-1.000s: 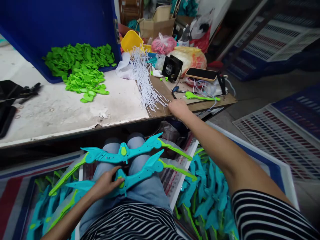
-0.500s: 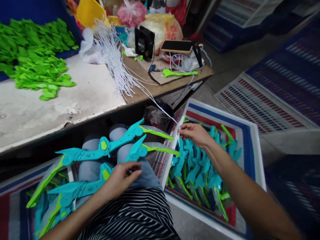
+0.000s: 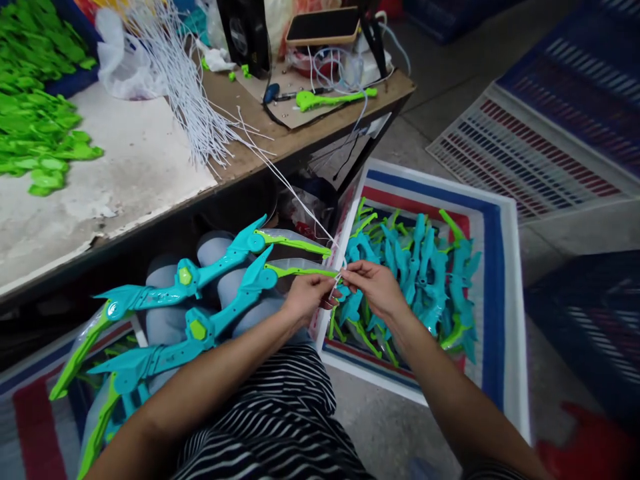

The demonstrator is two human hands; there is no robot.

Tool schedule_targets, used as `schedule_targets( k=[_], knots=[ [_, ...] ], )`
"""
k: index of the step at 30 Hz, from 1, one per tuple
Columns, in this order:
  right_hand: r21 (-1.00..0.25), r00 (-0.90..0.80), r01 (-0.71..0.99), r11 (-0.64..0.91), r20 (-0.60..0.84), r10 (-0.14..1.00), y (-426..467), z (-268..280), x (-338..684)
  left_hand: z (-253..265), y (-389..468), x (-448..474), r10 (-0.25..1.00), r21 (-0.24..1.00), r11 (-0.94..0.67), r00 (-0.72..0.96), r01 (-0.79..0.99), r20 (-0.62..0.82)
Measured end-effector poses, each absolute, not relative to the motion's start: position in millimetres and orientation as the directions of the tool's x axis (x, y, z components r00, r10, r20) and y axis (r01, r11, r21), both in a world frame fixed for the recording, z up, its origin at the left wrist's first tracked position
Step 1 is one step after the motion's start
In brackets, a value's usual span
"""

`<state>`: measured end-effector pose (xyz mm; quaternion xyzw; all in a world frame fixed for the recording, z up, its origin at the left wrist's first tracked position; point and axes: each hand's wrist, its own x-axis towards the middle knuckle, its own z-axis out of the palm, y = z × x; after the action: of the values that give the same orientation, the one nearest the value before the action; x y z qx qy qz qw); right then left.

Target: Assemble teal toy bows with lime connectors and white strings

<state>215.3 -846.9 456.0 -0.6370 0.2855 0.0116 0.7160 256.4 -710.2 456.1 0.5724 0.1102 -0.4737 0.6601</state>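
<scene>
Beside the worktable [image 3: 140, 147], the left hand [image 3: 306, 297] has joined the right hand [image 3: 377, 287] — both grips pinching white cords [image 3: 311, 214].

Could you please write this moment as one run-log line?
left hand: pinching white cord | right hand: pinching same cord | lap: two teal-green pieces | person's right: white crate of similar pieces

The desk [image 3: 135, 150] spans the far left: a heap of pieces [image 3: 35, 127] on its left, a bundle of cords [image 3: 193, 110] in the middle, then a fan [image 3: 243, 33] and, right of it, a phone [image 3: 323, 27]. Nearer, two bows [image 3: 160, 295] lie across the legs [image 3: 213, 248], between a left crate [image 3: 35, 413] and a right crate [image 3: 503, 267]. The hands [image 3: 310, 295] are by the right crate's left rim.
</scene>
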Motion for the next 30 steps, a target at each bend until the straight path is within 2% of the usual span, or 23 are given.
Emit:
schedule_targets(
  k=[3, 6, 10, 13, 16, 18, 20, 23, 26, 30],
  knots=[
    [-0.872, 0.817, -0.389, 0.296, -0.475, -0.326, -848.4, 455.3, 212.6, 450.2, -708.2, 255.0, -0.461, 0.732, -0.146, 0.609, 0.665, -0.645],
    [-0.835, 0.810, -0.431, 0.342, -0.525, -0.261, -849.9, 455.4, 209.3, 442.8, -706.2, 254.3, -0.497, 0.832, -0.202, 0.678, 0.518, -0.542],
    [-0.826, 0.827, -0.505, 0.250, -0.547, -0.134, -852.1, 456.0, 203.8, 438.6, -706.2, 254.6, -0.584, 0.915, -0.279, 0.704, 0.292, -0.403],
    [-0.846, 0.837, -0.516, 0.135, -0.531, -0.129, -855.6, 456.1, 200.9, 438.6, -707.3, 254.7, -0.620, 0.920, -0.318, 0.684, 0.229, -0.384],
    [-0.885, 0.846, -0.463, 0.046, -0.457, -0.275, -861.3, 452.3, 198.1, 435.7, -707.7, 252.2, -0.588, 0.872, -0.333, 0.644, 0.360, -0.490],
    [-0.915, 0.844, -0.402, -0.034, -0.355, -0.402, -865.5, 446.3, 195.2, 431.3, -707.3, 249.4, -0.541, 0.790, -0.353, 0.579, 0.501, -0.610],
    [-0.927, 0.842, -0.354, -0.128, -0.256, -0.476, -868.4, 437.8, 191.7, 426.1, -707.0, 246.9, -0.484, 0.698, -0.367, 0.514, 0.615, -0.708],
    [-0.920, 0.839, -0.324, -0.223, -0.170, -0.517, -868.9, 424.3, 187.4, 419.3, -708.4, 246.1, -0.420, 0.617, -0.323, 0.475, 0.718, -0.773],
    [-0.910, 0.835, -0.310, -0.274, -0.123, -0.537, -866.1, 415.0, 185.5, 414.9, -712.5, 249.0, -0.429, 0.586, -0.275, 0.448, 0.763, -0.784],
    [-0.892, 0.870, -0.269, -0.363, -0.064, -0.489, -862.2, 411.3, 184.5, 411.0, -718.2, 253.1, -0.457, 0.566, -0.242, 0.422, 0.788, -0.783]
  ],
)
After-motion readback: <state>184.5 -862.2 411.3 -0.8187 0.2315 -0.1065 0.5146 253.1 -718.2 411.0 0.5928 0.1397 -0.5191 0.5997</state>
